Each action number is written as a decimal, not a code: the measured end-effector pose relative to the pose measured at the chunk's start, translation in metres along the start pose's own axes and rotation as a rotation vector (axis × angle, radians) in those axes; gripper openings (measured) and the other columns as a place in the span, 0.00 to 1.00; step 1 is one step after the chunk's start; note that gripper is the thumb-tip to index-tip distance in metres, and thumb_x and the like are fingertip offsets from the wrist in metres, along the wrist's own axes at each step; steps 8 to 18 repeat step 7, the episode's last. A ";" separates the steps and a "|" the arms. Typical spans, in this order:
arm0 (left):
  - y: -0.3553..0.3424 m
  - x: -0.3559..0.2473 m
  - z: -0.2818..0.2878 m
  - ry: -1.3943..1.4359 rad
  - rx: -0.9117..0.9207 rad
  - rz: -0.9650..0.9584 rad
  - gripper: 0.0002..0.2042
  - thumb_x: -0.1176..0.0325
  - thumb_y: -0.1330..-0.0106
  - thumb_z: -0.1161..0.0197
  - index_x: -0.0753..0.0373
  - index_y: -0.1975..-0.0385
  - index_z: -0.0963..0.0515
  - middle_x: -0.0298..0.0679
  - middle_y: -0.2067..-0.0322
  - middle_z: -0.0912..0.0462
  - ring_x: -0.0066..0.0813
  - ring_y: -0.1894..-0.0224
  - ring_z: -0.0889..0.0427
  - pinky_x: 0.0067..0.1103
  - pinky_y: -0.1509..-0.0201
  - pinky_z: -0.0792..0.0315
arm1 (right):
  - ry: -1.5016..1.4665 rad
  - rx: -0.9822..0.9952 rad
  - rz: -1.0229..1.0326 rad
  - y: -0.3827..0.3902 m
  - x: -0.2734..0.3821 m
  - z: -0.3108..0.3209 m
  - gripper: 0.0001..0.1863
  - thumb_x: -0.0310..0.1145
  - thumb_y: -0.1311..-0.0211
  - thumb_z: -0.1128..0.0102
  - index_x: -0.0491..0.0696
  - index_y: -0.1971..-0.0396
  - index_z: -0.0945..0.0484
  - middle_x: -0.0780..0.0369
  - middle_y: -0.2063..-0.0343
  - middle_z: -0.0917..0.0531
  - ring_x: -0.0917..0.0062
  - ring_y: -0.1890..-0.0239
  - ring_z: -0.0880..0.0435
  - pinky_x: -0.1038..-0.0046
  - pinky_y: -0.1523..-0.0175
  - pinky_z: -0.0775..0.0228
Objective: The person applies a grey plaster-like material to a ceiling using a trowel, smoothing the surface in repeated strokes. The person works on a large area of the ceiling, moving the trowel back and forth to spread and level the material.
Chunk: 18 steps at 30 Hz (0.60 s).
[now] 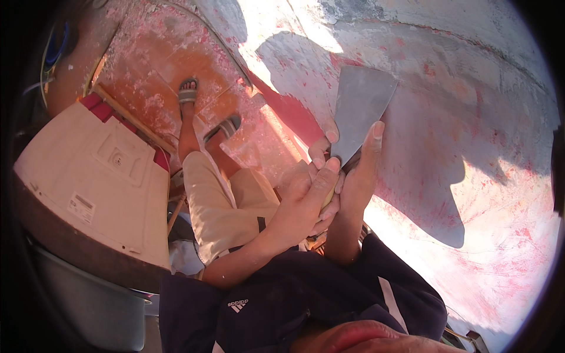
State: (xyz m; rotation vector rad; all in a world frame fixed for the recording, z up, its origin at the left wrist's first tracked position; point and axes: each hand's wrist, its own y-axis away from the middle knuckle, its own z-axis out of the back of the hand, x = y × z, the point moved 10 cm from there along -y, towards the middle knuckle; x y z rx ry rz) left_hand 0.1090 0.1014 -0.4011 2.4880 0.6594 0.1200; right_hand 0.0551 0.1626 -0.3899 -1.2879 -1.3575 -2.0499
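A wide paint scraper (362, 97) with a flat grey blade points up and away from me in front of the wall. My left hand (309, 191) is closed round its yellowish handle, the thumb along it and fingertips showing beside the blade's left edge. From the other side my right hand (358, 176) grips the handle too, one digit stretched upward beside the blade's right edge. Most of the handle is hidden by my hands. The blade appears apart from the wall, though its exact distance is hard to tell.
A curved wall (488, 135) with patchy white, grey and red paint fills the right side. At left stands a whitish molded panel (88, 170) above a grey bin (100, 300). My sandalled feet rest on an orange, paint-flecked floor (141, 88). A blue object (57, 47) lies far left.
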 end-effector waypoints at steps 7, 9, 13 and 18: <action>0.002 -0.016 -0.007 -0.045 -0.062 -0.092 0.24 0.48 0.19 0.58 0.55 0.33 0.41 0.33 0.84 0.35 0.19 0.93 0.45 0.17 0.89 0.52 | -0.064 0.123 0.041 -0.007 0.005 -0.007 0.35 0.67 0.25 0.72 0.46 0.57 0.36 0.60 0.73 0.24 0.85 0.89 0.35 0.84 0.86 0.34; 0.002 -0.016 -0.007 -0.045 -0.062 -0.092 0.24 0.48 0.19 0.58 0.55 0.33 0.41 0.33 0.84 0.35 0.19 0.93 0.45 0.17 0.89 0.52 | -0.064 0.123 0.041 -0.007 0.005 -0.007 0.35 0.67 0.25 0.72 0.46 0.57 0.36 0.60 0.73 0.24 0.85 0.89 0.35 0.84 0.86 0.34; 0.002 -0.016 -0.007 -0.045 -0.062 -0.092 0.24 0.48 0.19 0.58 0.55 0.33 0.41 0.33 0.84 0.35 0.19 0.93 0.45 0.17 0.89 0.52 | -0.064 0.123 0.041 -0.007 0.005 -0.007 0.35 0.67 0.25 0.72 0.46 0.57 0.36 0.60 0.73 0.24 0.85 0.89 0.35 0.84 0.86 0.34; 0.002 -0.016 -0.007 -0.045 -0.062 -0.092 0.24 0.48 0.19 0.58 0.55 0.33 0.41 0.33 0.84 0.35 0.19 0.93 0.45 0.17 0.89 0.52 | -0.064 0.123 0.041 -0.007 0.005 -0.007 0.35 0.67 0.25 0.72 0.46 0.57 0.36 0.60 0.73 0.24 0.85 0.89 0.35 0.84 0.86 0.34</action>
